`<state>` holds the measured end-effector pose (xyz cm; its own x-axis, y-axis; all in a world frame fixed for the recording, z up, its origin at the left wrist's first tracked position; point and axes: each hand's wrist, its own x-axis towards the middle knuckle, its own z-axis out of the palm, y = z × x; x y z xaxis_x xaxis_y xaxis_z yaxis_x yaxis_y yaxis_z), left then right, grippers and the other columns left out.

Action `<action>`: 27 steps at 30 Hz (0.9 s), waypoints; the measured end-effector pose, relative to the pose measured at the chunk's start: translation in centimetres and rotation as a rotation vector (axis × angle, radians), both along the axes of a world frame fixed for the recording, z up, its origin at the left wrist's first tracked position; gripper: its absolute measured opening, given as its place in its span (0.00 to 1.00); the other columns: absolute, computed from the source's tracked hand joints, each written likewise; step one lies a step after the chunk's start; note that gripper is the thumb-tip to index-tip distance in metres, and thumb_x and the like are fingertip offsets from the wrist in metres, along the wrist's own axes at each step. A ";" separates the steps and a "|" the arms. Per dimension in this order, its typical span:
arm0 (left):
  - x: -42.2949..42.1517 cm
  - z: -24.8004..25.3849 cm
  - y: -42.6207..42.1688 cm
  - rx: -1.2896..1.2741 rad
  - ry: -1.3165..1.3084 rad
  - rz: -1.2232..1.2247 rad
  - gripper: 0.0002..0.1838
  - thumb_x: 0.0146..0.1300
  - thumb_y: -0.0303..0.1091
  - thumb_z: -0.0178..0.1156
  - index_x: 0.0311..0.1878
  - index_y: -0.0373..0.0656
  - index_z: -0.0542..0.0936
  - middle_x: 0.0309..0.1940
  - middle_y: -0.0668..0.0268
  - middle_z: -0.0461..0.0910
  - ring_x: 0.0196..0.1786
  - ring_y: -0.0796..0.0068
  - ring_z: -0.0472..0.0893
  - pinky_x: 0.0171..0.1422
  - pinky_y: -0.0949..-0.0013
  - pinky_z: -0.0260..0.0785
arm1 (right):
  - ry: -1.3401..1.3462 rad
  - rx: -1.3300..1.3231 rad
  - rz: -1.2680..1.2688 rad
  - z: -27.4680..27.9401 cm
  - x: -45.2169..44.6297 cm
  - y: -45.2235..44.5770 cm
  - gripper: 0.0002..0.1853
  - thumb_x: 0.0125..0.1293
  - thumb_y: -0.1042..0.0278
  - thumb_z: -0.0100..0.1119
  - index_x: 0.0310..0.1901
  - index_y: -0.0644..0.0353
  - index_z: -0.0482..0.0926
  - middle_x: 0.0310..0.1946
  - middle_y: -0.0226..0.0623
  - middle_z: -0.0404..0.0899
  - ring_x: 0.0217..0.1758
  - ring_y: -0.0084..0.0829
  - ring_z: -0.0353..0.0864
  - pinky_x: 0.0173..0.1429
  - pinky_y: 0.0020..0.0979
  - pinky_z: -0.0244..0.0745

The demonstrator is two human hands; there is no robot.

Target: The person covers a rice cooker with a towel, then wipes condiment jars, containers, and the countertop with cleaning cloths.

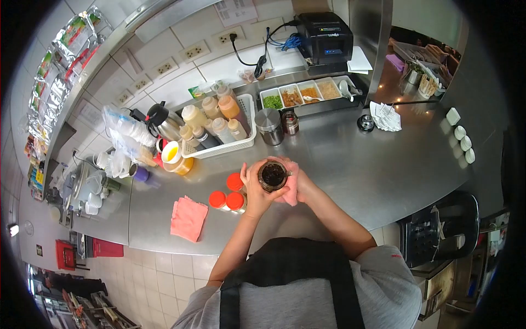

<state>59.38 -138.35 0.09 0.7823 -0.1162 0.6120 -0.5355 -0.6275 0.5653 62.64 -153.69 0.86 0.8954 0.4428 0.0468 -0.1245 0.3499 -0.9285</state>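
one glass jar, dark contents, mouth facing up, held between two bare hands over the near part of a steel surface; base hidden, cannot tell whether touching below. left hand: fingers curled round the left side of the jar, thumb laid along the near side. right hand: gathered on a pink cloth, set against the right side of the jar; fingers mostly hidden, cannot tell exact spread. just left of the left hand: three red-lidded containers, upright, grouped close together. farther left: one folded cloth, also pink, lying flat near the front edge. beyond the jar: one steel canister, upright, with one small jar just beside. behind and to the left: one white basket, filled with upright squeeze bottles; near its left end, one container of yellow contents. at the back: one tray of four white dishes, chopped green and brownish foods inside; above, one black printer. to the right: crumpled white paper, near one round black item.
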 end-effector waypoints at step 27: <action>-0.1 -7.6 -4.6 -0.278 0.348 -0.229 0.53 0.58 0.24 0.68 0.77 0.37 0.41 0.67 0.52 0.63 0.67 0.61 0.70 0.72 0.62 0.63 | -0.333 -0.619 -0.420 -4.1 -2.6 -2.7 0.44 0.49 0.52 0.79 0.63 0.65 0.68 0.56 0.54 0.74 0.63 0.50 0.74 0.66 0.42 0.70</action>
